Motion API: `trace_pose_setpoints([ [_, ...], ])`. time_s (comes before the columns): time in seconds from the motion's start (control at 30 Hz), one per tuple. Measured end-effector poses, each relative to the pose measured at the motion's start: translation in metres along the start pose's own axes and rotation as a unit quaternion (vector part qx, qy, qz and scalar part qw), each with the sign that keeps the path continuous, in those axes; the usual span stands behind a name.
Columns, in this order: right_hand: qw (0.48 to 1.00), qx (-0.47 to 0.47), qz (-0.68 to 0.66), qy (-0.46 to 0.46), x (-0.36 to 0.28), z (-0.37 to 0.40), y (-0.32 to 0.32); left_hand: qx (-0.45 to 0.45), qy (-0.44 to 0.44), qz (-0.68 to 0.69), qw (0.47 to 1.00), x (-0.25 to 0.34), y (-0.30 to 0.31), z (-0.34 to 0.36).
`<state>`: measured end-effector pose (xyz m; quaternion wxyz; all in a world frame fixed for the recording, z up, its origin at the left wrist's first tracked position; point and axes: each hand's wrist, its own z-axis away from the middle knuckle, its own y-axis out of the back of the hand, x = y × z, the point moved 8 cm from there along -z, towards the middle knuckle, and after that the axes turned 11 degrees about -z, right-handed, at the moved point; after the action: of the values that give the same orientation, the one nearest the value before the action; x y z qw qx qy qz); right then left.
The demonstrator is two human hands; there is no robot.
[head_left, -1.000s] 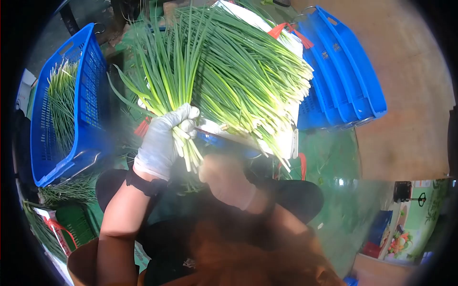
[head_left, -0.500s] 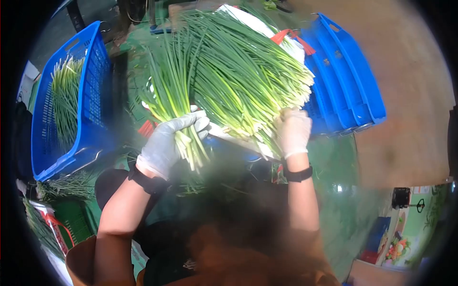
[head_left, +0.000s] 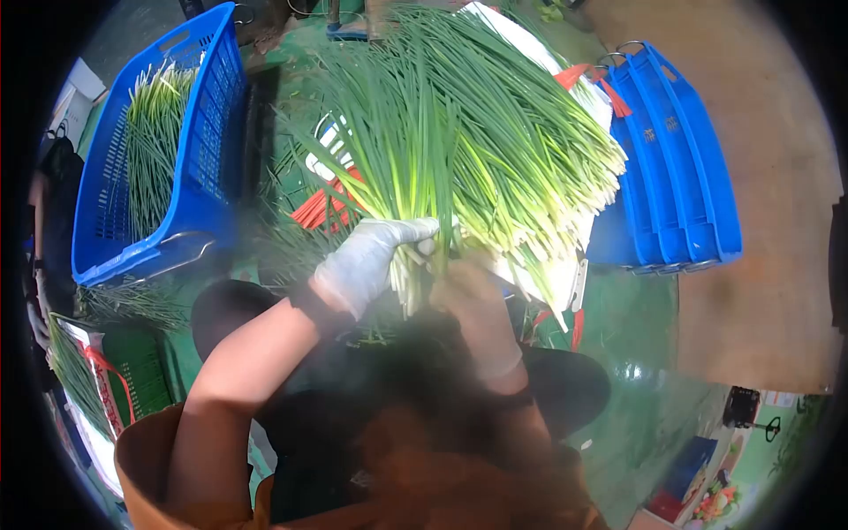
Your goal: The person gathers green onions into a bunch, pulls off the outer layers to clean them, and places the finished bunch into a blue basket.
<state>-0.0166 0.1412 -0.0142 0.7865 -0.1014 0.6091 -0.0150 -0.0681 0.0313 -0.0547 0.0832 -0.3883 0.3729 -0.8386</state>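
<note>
In the head view, my gloved left hand (head_left: 367, 261) is wrapped round a bunch of scallions (head_left: 402, 177), just above their white ends. The leaves fan out away from me. My gloved right hand (head_left: 477, 309) is close beside it, low at the root ends, with its fingers closed on a few scallion stalks (head_left: 445, 225). Haze over the lower middle blurs its fingertips. A large heap of loose scallions (head_left: 530, 168) lies behind and to the right, on a white surface (head_left: 579, 238), roots toward the right.
A blue crate (head_left: 208, 132) holding more scallions (head_left: 159, 159) stands at the left. Another blue crate (head_left: 680, 168) is at the right. Red ties (head_left: 322, 210) lie left of the bunch, and a red strap (head_left: 574, 76) crosses the heap's far side. A green basket (head_left: 137, 367) is at lower left.
My right hand has left the heap's root ends and come left to the bunch, bringing a few stalks. My left hand still grips the bunch, now further right in view. The view has shifted.
</note>
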Motion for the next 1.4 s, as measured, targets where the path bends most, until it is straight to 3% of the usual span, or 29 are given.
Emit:
trace_pose_setpoints([
  [0.03,1.000,0.000,0.001,0.002,-0.003,0.002,0.000,0.027,-0.023,-0.002,0.999,0.009,-0.005,0.009],
  [0.1,0.965,0.081,0.182,0.171,-0.034,0.011,0.005,0.028,-0.071,-0.003,0.997,0.026,-0.019,0.025],
  [0.17,0.970,0.088,0.152,0.170,-0.036,0.010,0.008,0.026,-0.116,-0.013,0.993,0.039,-0.027,0.030],
  [0.2,0.986,0.100,0.077,0.108,-0.031,0.006,0.011,0.024,-0.112,-0.012,0.993,0.038,-0.027,0.026],
  [0.27,0.997,0.075,-0.013,0.015,-0.014,-0.002,0.014,0.145,-0.049,0.011,0.988,0.024,-0.006,0.019],
  [0.37,0.995,0.095,-0.011,0.012,-0.003,-0.006,0.014,0.198,-0.052,-0.007,0.979,0.017,0.010,0.018],
  [0.53,0.992,0.111,0.051,0.029,0.001,-0.006,0.005,0.148,-0.042,-0.098,0.983,0.020,0.004,0.022],
  [0.6,0.941,0.079,0.258,0.203,-0.023,-0.002,-0.012,0.146,-0.047,-0.153,0.976,0.019,0.002,0.021],
  [0.7,0.949,0.138,0.229,0.167,-0.019,-0.003,-0.017,0.141,-0.043,-0.154,0.977,0.018,0.003,0.019],
  [0.77,0.932,0.146,0.252,0.215,-0.019,-0.003,-0.016,0.119,-0.054,-0.067,0.989,0.017,0.002,0.018],
  [0.83,0.935,0.153,0.207,0.243,-0.024,0.003,-0.014,0.096,-0.066,-0.086,0.989,0.023,0.010,0.017],
  [0.9,0.948,0.187,0.152,0.208,-0.026,0.012,-0.005,0.089,-0.066,-0.020,0.994,0.037,0.013,0.024],
  [0.97,0.961,0.086,0.215,0.152,-0.012,0.017,0.000,0.078,-0.096,-0.026,0.992,0.052,0.023,0.027],
  [1.0,0.910,-0.074,0.373,0.166,0.005,0.023,-0.009,0.085,-0.116,-0.010,0.990,0.060,0.018,0.034],
  [1.03,0.911,-0.121,0.390,0.053,0.020,0.031,-0.009,0.091,-0.136,0.007,0.987,0.067,0.012,0.041],
  [1.1,0.906,-0.065,0.408,0.095,-0.003,0.030,-0.015,0.039,-0.147,0.013,0.988,0.064,0.016,0.046],
  [1.17,0.969,0.007,0.200,0.144,-0.027,0.020,-0.022,-0.009,-0.133,0.004,0.991,0.052,0.013,0.046],
  [1.2,0.987,-0.006,0.087,0.134,-0.027,0.012,-0.029,-0.024,-0.129,0.005,0.991,0.049,0.004,0.047],
  [1.23,0.998,0.020,-0.025,0.046,-0.024,0.003,-0.035,-0.047,-0.101,0.005,0.994,0.044,-0.008,0.052],
  [1.3,0.997,0.005,-0.074,-0.015,0.000,-0.018,-0.035,-0.028,-0.090,-0.023,0.995,0.033,-0.003,0.048],
  [1.33,0.997,0.011,-0.077,-0.011,0.006,-0.020,-0.035,0.034,-0.092,-0.077,0.992,0.033,0.010,0.046],
  [1.4,0.997,0.043,-0.024,0.064,0.005,-0.022,-0.034,0.075,-0.107,-0.151,0.980,0.036,0.016,0.046],
])
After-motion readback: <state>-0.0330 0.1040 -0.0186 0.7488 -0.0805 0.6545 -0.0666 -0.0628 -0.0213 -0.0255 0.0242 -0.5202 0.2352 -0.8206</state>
